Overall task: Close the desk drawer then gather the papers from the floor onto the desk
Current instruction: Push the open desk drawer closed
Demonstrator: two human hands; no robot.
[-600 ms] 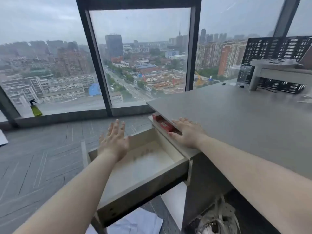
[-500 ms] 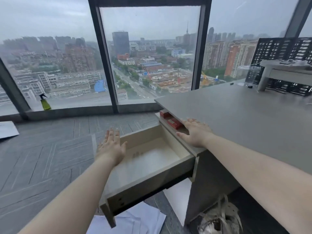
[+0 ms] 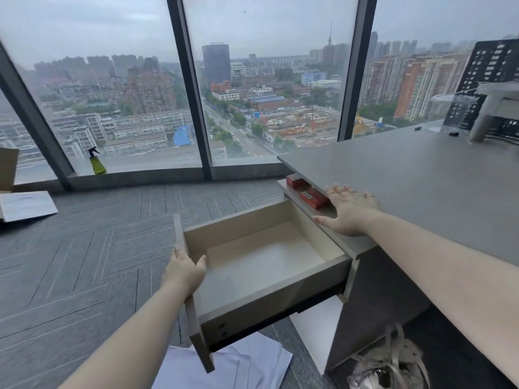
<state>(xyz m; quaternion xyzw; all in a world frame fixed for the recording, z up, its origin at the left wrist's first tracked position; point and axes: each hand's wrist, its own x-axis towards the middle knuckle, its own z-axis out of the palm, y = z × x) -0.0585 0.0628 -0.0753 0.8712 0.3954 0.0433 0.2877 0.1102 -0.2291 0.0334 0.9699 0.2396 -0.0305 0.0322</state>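
On the drawer's front panel: left hand (image 3: 184, 272), thumb hooked over the top edge on the inside, fingers hidden behind the outer face, so gripping the panel of the drawer (image 3: 261, 259). Pulled well out from under the desk (image 3: 421, 192), its pale interior bare and open to view, front panel grey and reaching below the box. Flat on the desk's near edge, just right of the drawer: right hand (image 3: 349, 210), palm down, fingers spread wide, holding nothing. Just beyond its fingertips, on a narrow ledge under the desktop: two red boxes (image 3: 307, 193), one behind the other. Below the drawer, on the grey carpet tiles (image 3: 84, 262): papers (image 3: 238, 366), white and pale blue, overlapping loosely, partly hidden by the drawer front. Under the desk, beside its dark side panel: a white sheet or board (image 3: 317, 329), which of the two could not be told, and a pale strapped bag (image 3: 390, 369) at the lower right. Far left on the floor: another white sheet (image 3: 28, 204) next to a cardboard box (image 3: 8, 168), well apart from the desk. On the window sill: a green spray bottle (image 3: 97, 161). At the desk's far end: a grey stand (image 3: 491, 110) before a black perforated panel (image 3: 488, 77). Beyond the glass: a hazy city.
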